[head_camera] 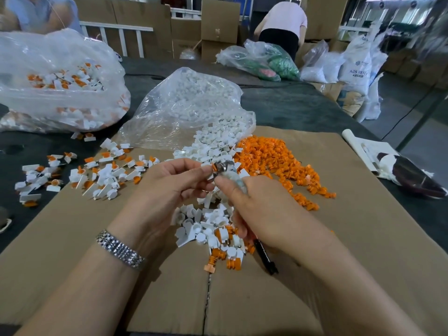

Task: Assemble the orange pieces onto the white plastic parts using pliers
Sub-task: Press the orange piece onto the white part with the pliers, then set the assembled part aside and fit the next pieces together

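My left hand (169, 183) pinches a small white plastic part with an orange piece (210, 169) at its fingertips. My right hand (254, 204) grips the pliers (224, 169), whose metal jaws meet the part; a black handle tip (265, 257) sticks out below the palm. A pile of loose orange pieces (278, 161) lies to the right. Loose white parts (208, 146) spill from a clear bag (184, 105). Under my hands sits a small mixed heap of white and orange pieces (211, 229).
Assembled white-and-orange parts (97, 173) are scattered left on the cardboard sheet (339, 238). A big clear bag (55, 78) of assembled parts stands far left. A dark object on paper (407, 175) lies at right. Two people, boxes and bags are beyond the table.
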